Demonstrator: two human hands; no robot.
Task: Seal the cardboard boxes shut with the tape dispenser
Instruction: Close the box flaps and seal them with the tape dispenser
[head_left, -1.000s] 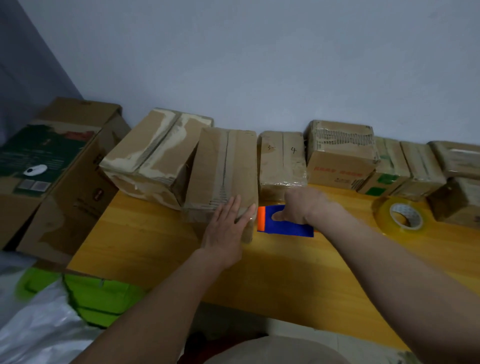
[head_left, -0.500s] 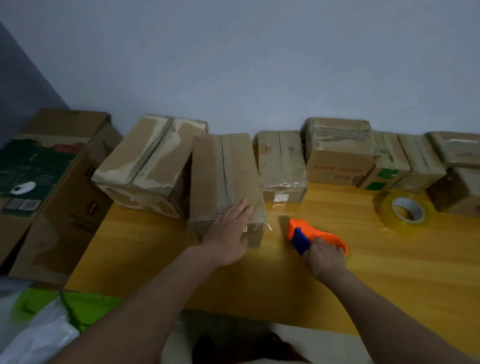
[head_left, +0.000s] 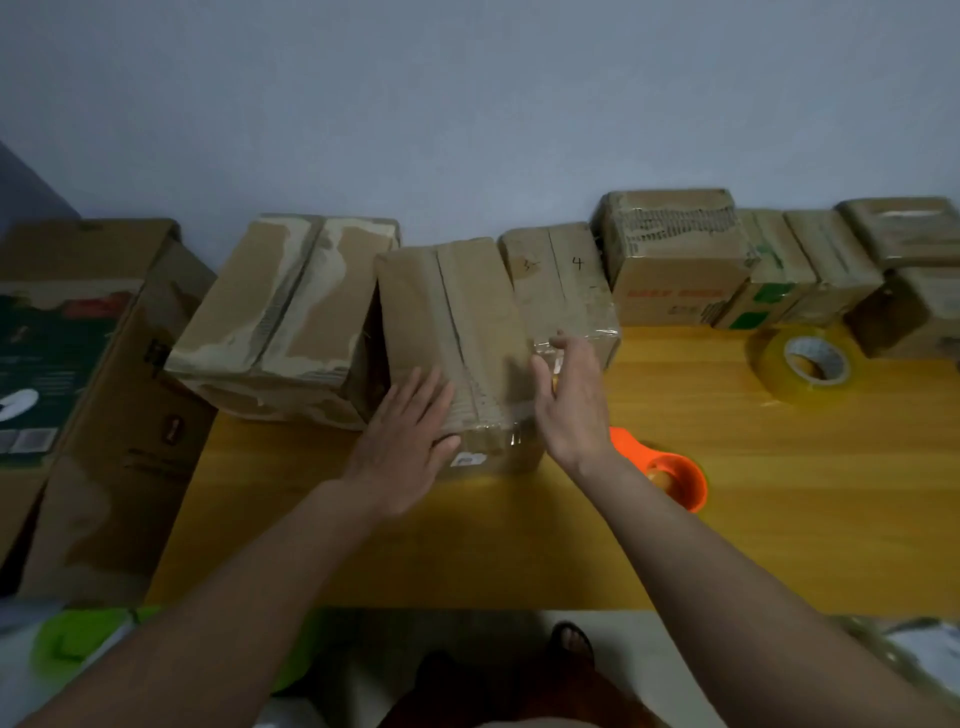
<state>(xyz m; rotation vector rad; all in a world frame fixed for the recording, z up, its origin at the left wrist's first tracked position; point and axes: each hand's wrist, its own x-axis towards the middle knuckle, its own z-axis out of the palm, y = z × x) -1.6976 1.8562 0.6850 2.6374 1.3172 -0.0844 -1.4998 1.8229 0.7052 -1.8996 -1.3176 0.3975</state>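
Note:
A long cardboard box (head_left: 457, 317) lies on the wooden table (head_left: 779, 519), its near end toward me, with clear tape over that end. My left hand (head_left: 410, 436) presses flat on the box's near left top, fingers straight. My right hand (head_left: 571, 395) is at the box's right side with fingers loosely extended, touching the tape at the edge. The orange tape dispenser (head_left: 670, 473) lies on the table just right of my right wrist, with no hand on it.
More taped boxes line the wall: a wide one (head_left: 291, 312) at the left, one marked "4" (head_left: 566, 291) and several at the right. A spare roll of clear tape (head_left: 805, 364) lies at the right. A large carton (head_left: 88, 374) stands left of the table.
My right hand set the dispenser down on the table and moved up to the box's right side. My left hand stayed pressed on the box.

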